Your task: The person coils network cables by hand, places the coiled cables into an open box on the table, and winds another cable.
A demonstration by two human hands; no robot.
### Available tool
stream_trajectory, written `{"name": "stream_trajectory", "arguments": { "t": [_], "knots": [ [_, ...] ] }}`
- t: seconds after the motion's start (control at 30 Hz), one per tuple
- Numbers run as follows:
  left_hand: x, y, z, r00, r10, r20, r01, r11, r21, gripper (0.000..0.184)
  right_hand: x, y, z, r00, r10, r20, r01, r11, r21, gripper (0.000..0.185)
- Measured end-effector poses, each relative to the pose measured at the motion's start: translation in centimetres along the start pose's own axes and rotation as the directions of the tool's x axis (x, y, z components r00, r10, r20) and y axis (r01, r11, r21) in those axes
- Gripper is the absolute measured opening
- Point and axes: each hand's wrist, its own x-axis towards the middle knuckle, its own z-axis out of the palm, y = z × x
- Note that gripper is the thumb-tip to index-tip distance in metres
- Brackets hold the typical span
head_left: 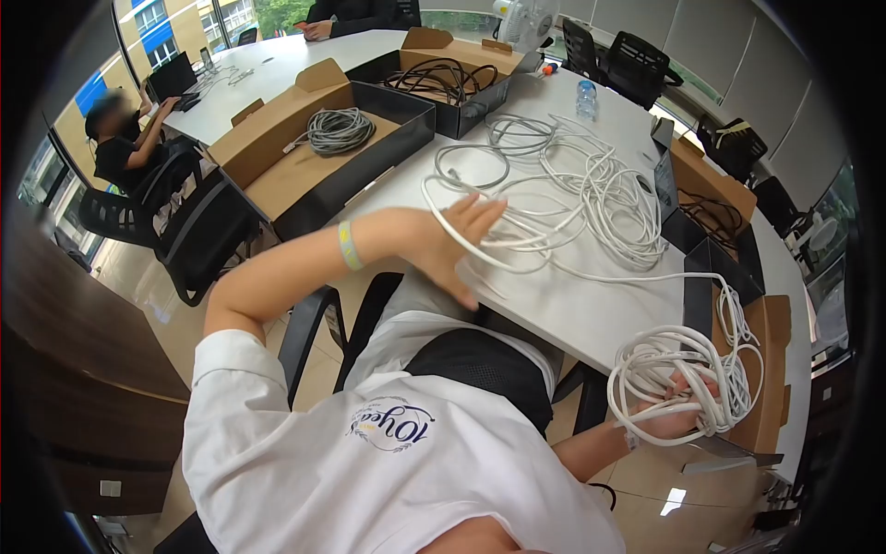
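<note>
My left hand (441,245) is over the near edge of the table with fingers spread and thumb pointing down. A loop of white cable (484,254) runs right by its fingers; I cannot tell whether they touch. My right hand (678,406) is wrapped in a coiled bundle of white cable (646,355), its fingers partly hidden by the loops. From that bundle a strand stretches back across the tabletop to a loose, tangled pile of white cable (609,203). Thinner grey cable (521,134) lies beyond the pile.
On the white table (591,314) stand an open box (388,148) with a grey cable coil (339,131), another with black cables (441,81), and boxes (752,245) at right. A water bottle (586,99) and fan (526,23) stand farther back. Two people sit at the far side.
</note>
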Motion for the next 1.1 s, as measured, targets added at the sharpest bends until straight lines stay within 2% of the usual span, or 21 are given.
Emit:
{"name": "stream_trajectory", "arguments": {
  "t": [0.13, 0.17, 0.2, 0.27, 0.3, 0.37, 0.4, 0.47, 0.5, 0.53, 0.6, 0.63, 0.7, 0.73, 0.8, 0.83, 0.9, 0.93, 1.0, 1.03, 1.1],
  "knots": [
    [-2.0, 4.2, 0.4, 1.0, -0.024, 0.008, 0.024, 0.995, -0.101, 0.126, -0.4, -0.4, 0.5, 1.0, 0.007, -0.017, -0.009, 0.992, -0.124, 0.023],
    [-3.0, 5.1, 0.4, 0.969, 0.012, -0.246, -0.02, 0.999, -0.03, 0.101, -0.6, -0.4, 0.6, 1.0, -0.001, -0.021, -0.002, 0.992, -0.129, 0.023],
    [-3.5, 6.2, -1.1, 0.969, 0.022, -0.244, -0.031, 0.999, -0.031, 0.101, -1.0, -0.5, 0.8, 0.996, 0.027, -0.083, -0.037, 0.993, -0.116, 0.025],
    [-4.3, 8.4, -4.1, 0.986, -0.137, 0.091, 0.132, 0.989, 0.061, 0.079, -1.5, -0.6, 2.0, 0.976, 0.037, -0.217, -0.059, 0.994, -0.096, 0.028],
    [-5.2, 8.4, -2.2, 0.961, -0.02, -0.275, 0.028, 0.999, 0.024, 0.078, -1.8, -0.8, 3.1, 0.957, 0.021, -0.289, -0.051, 0.994, -0.098, 0.029],
    [-5.7, 9.0, -0.6, 0.979, 0.037, -0.198, -0.087, 0.963, -0.253, 0.076, -2.3, -1.1, 3.6, 0.974, -0.001, -0.226, -0.027, 0.993, -0.119, 0.018],
    [-5.1, 8.8, 0.9, 0.984, 0.122, -0.13, -0.163, 0.914, -0.371, 0.071, -2.7, -0.7, 3.1, 0.977, 0.004, -0.212, -0.035, 0.989, -0.142, 0.017],
    [-2.9, 8.3, 3.6, 0.993, 0.115, 0.04, -0.037, 0.598, -0.801, 0.069, -3.5, -0.8, 3.1, 0.976, 0.13, -0.177, -0.142, 0.988, -0.055, 0.018],
    [-1.6, 7.3, 4.9, 0.978, 0.102, 0.18, 0.119, 0.433, -0.893, 0.055, -4.1, -1.3, 3.4, 0.963, 0.214, -0.162, -0.217, 0.976, 0.002, 0.018],
    [-0.8, 6.9, 6.1, 0.983, 0.04, 0.177, 0.158, 0.298, -0.941, 0.061, -4.8, -1.8, 4.0, 0.954, 0.228, -0.193, -0.234, 0.972, -0.007, 0.017],
    [-0.6, 5.9, 6.5, 0.991, 0.119, 0.055, 0.036, 0.158, -0.987, 0.062, -5.6, 1.9, -1.8, 0.789, 0.571, -0.229, -0.315, 0.694, 0.647, 0.019],
    [-0.9, 5.4, 5.9, 0.993, 0.12, 0.001, -0.009, 0.085, -0.996, 0.06, -5.9, 0.7, -0.2, 0.794, 0.557, -0.245, -0.298, 0.707, 0.642, 0.019],
    [-0.6, 4.6, 6.1, 0.99, -0.1, -0.098, -0.089, 0.088, -0.992, 0.054, -6.0, -1.9, 5.8, 0.889, 0.317, 0.332, -0.452, 0.484, 0.749, 0.023],
    [-0.5, 3.7, 6.3, 0.976, -0.163, -0.147, -0.128, 0.123, -0.984, 0.055, -4.9, -0.6, 5.1, 0.807, 0.171, 0.565, -0.568, 0.484, 0.665, 0.021],
    [-1.6, 3.4, 5.4, 0.954, -0.034, -0.298, -0.252, 0.449, -0.857, 0.073, -7.5, -2.9, 7.4, 0.825, 0.561, 0.062, -0.423, 0.541, 0.727, 0.019],
    [-2.2, 3.9, 4.5, 0.947, 0.034, -0.319, -0.285, 0.541, -0.791, 0.089, -7.9, -0.9, 6.8, 0.878, 0.479, 0.005, -0.368, 0.667, 0.648, 0.019],
    [-2.3, 4.4, 5.8, 0.87, 0.206, -0.447, -0.403, 0.821, -0.405, 0.09, -7.1, -0.5, 6.3, 0.89, 0.347, 0.295, -0.456, 0.675, 0.58, 0.013],
    [-2.4, 4.7, 6.4, 0.904, 0.184, -0.385, -0.329, 0.874, -0.356, 0.092, -7.0, -0.8, 6.2, 0.878, 0.371, 0.303, -0.479, 0.646, 0.594, 0.009],
    [-3.0, 6.3, 6.1, 0.923, 0.121, -0.365, -0.291, 0.84, -0.457, 0.092, -6.9, -1.6, 6.5, 0.819, 0.476, 0.32, -0.561, 0.547, 0.621, 0.009],
    [-2.3, 6.5, 7.9, 0.858, 0.134, -0.496, -0.356, 0.851, -0.386, 0.077, -7.0, -2.0, 7.1, 0.822, 0.46, 0.336, -0.552, 0.498, 0.669, 0.011],
    [-1.5, 6.6, 9.4, 0.909, 0.08, -0.409, -0.258, 0.877, -0.404, 0.067, -7.0, -1.7, 6.9, 0.82, 0.418, 0.392, -0.561, 0.445, 0.698, 0.012]
  ]
}}
